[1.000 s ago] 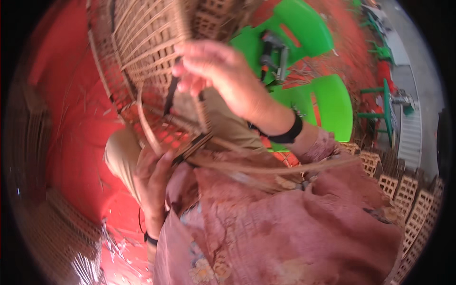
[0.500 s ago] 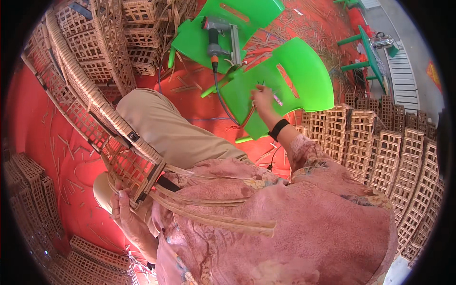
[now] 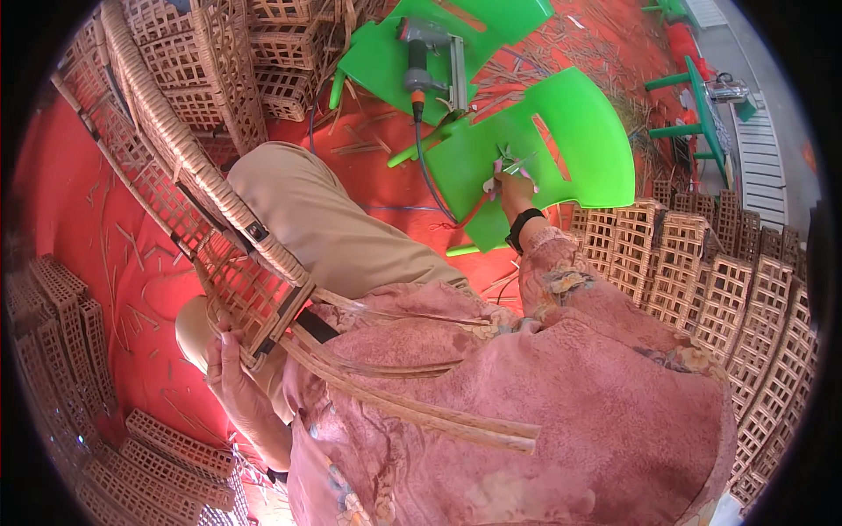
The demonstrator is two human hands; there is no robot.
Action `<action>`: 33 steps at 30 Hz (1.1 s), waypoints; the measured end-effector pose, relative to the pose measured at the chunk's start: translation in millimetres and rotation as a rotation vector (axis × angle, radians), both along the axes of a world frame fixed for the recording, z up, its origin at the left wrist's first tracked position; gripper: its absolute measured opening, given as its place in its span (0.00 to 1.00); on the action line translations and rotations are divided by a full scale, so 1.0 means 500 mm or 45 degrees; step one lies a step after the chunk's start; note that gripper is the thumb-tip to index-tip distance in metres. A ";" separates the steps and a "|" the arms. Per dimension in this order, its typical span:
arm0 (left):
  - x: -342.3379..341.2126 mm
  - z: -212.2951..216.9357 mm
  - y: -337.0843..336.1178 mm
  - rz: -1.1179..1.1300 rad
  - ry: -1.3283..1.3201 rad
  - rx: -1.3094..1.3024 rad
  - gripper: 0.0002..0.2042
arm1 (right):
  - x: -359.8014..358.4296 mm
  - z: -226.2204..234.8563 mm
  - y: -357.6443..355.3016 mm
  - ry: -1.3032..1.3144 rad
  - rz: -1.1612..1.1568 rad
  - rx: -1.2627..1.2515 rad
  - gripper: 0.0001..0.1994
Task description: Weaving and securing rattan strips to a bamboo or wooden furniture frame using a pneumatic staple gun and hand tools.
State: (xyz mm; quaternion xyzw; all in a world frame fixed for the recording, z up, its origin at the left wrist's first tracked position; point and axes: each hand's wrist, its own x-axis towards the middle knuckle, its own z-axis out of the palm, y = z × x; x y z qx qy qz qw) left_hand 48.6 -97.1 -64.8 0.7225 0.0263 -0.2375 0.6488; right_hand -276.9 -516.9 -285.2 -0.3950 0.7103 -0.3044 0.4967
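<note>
A half-woven rattan frame (image 3: 175, 175) leans across my left knee. My left hand (image 3: 225, 361) grips its lower corner. Long rattan strips (image 3: 412, 408) run from that corner over my lap. My right hand (image 3: 511, 184), with a black band on the wrist, is stretched out to the seat of a tipped green plastic chair (image 3: 579, 140). Its fingers are closed on a small cutting tool (image 3: 509, 161) lying there.
A grey nail gun (image 3: 430, 53) with a hose lies on a second green chair (image 3: 377, 61). Stacks of woven rattan panels stand at the right (image 3: 702, 272), at the top (image 3: 281, 53) and at the lower left (image 3: 167, 447). Rattan scraps litter the red floor (image 3: 132, 263).
My right hand has left the woven frame and reached out to the green chair. The frame has dropped from in front of my face down to my left knee.
</note>
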 end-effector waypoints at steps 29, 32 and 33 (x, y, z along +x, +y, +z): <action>0.018 0.004 -0.015 -0.070 0.140 -0.020 0.10 | -0.179 -0.160 -0.160 1.599 1.006 -0.677 0.19; 0.022 0.008 0.008 -0.174 0.017 0.123 0.10 | -0.098 -0.054 -0.108 1.312 0.644 -0.513 0.17; 0.024 0.000 0.014 -0.159 0.056 0.073 0.09 | -0.110 -0.025 -0.118 1.318 0.657 -0.535 0.17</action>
